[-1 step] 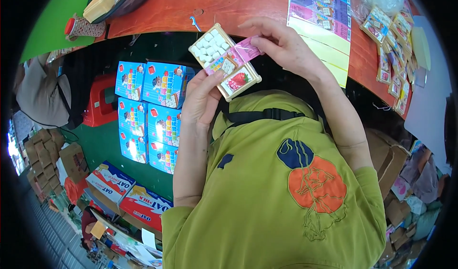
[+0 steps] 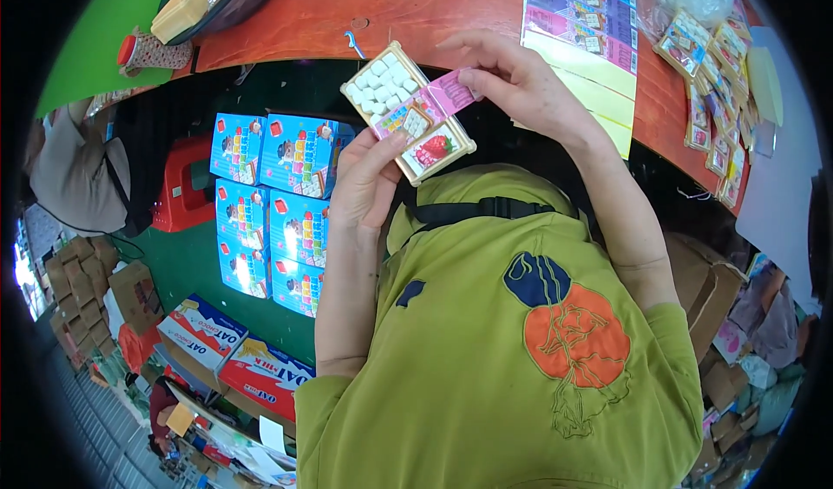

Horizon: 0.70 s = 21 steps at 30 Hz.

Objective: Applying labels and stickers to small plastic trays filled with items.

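My left hand [image 2: 369, 177] grips a small cream-framed tray [image 2: 387, 81] from its lower left side, the thumb on top. White cube-shaped pieces fill the tray's upper part, and a strawberry picture [image 2: 434, 149] shows at its lower end. Across the tray's middle lies a pink printed sticker [image 2: 453, 92], its right part sticking out past the tray's edge. That free end is pinched between the thumb and a finger of my right hand [image 2: 529, 85]. The tray is held tilted, just off the front edge of the table.
Sheets of printed stickers [image 2: 580, 20] lie on the red-brown table [image 2: 434, 7]. Finished-looking small trays [image 2: 716, 81] are heaped at the right. A red-lidded jar [image 2: 156, 52] stands at the left. Below are stacked blue boxes [image 2: 298, 155], a red stool [image 2: 182, 185] and snack cartons [image 2: 260, 372].
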Tool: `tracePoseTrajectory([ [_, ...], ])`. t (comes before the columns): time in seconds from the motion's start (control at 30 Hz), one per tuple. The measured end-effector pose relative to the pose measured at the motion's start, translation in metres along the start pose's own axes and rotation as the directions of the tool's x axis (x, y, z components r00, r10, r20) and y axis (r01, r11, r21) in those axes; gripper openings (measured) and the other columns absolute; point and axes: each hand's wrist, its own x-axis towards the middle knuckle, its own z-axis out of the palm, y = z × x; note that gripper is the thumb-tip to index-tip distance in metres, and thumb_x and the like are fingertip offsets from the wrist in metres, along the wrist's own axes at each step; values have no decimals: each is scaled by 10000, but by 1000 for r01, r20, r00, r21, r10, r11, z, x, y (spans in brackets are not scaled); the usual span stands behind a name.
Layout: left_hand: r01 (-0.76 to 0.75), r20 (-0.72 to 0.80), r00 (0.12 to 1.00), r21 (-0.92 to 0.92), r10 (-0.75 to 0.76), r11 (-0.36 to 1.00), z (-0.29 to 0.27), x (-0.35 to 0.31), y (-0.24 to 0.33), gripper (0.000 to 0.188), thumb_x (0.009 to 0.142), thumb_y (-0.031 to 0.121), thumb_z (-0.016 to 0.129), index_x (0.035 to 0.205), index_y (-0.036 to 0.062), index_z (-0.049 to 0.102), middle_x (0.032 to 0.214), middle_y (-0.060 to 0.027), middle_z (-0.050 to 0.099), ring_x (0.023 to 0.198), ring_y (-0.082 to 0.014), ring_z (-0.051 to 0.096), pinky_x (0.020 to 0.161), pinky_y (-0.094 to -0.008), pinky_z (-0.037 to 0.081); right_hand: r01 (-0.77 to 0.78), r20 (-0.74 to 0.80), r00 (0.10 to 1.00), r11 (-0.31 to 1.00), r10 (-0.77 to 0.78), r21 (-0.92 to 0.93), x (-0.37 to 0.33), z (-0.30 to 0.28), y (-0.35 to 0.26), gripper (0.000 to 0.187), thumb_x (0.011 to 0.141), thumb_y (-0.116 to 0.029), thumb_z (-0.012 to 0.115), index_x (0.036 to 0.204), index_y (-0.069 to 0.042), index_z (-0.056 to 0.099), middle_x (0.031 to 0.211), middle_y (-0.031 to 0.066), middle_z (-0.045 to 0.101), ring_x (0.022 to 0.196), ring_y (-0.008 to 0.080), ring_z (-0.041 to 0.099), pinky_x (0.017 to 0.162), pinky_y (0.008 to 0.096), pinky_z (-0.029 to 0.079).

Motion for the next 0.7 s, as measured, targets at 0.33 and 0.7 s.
tracePoseTrajectory([
  [0.33,-287,301,928,200,220,937,4,-13,-4,447,871,-8,715,1299,-7,586,1273,-121,647,1197,-225,607,1039,-373,474,122,1,992,972,-124,-199,-26,-18,-32,139,935,-27,619,1045,-37,704,927,53,681,882,136,639,774,271,515],
  [0.7,-863,821,476,505,315,-12,57,-4,10,296,739,82,753,1027,55,690,1096,-112,684,1040,-312,615,911,-403,478,496,78,826,654,-559,-571,-59,-20,-40,228,714,-37,741,940,-63,716,907,73,590,795,228,578,659,324,477],
])
